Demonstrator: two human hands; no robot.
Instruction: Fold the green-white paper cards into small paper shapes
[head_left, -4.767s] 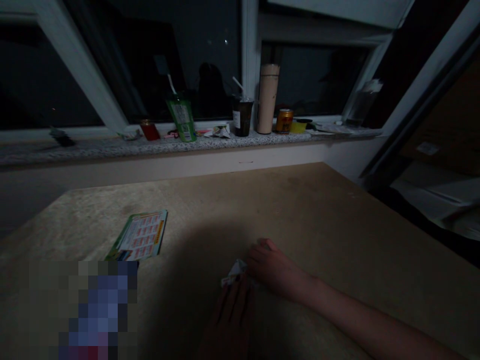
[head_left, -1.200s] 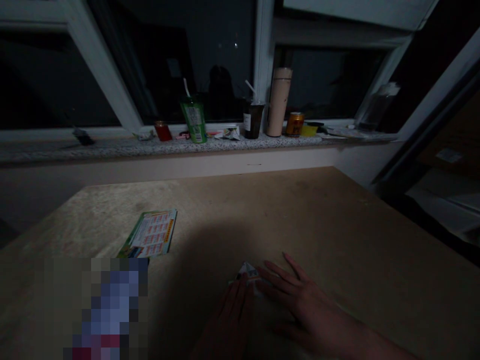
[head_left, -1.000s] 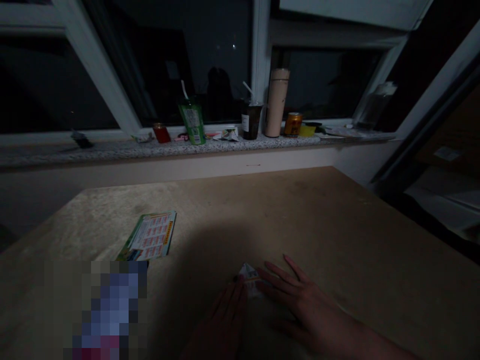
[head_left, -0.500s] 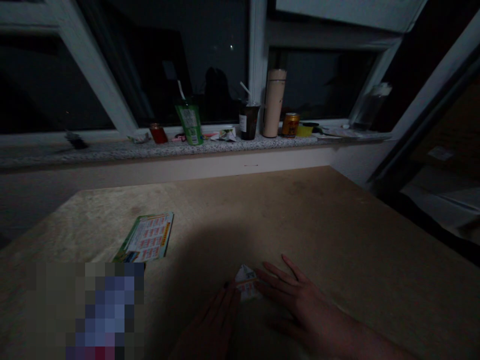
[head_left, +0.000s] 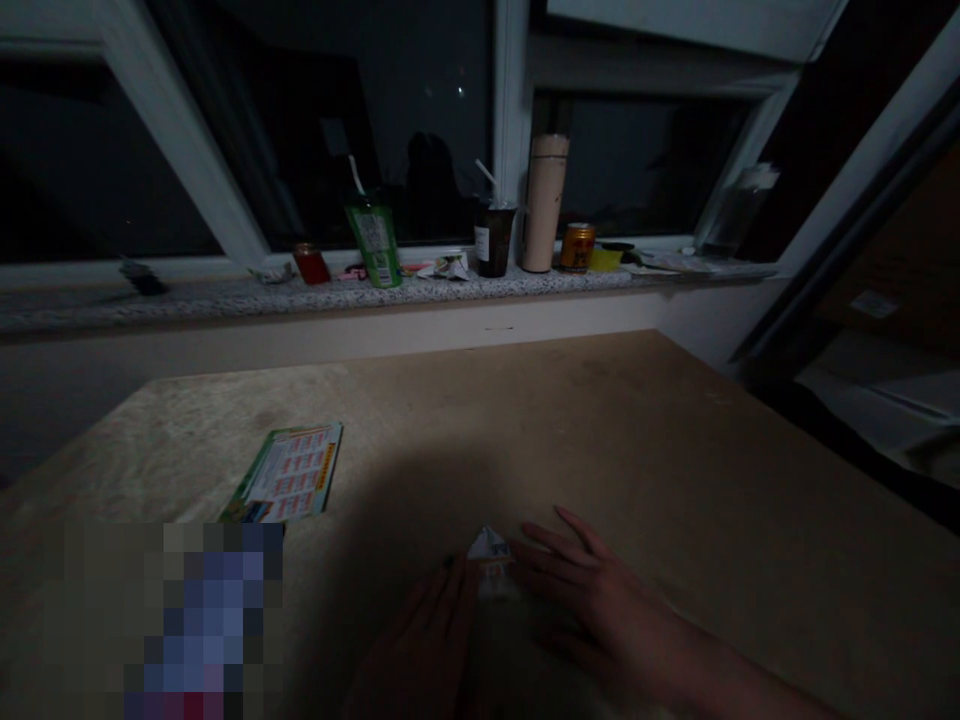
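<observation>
Left hand (head_left: 427, 640) and right hand (head_left: 600, 600), fingers extended flat and gripping nothing, bear on the small folded paper (head_left: 491, 565) lying on the table (head_left: 637, 420); judged a crease-flattening step, the next move calls for keeping edges aligned.

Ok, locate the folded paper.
Head view, bottom centre: the folded paper on the table between the left hand and right hand, right of the leaflet.
</observation>
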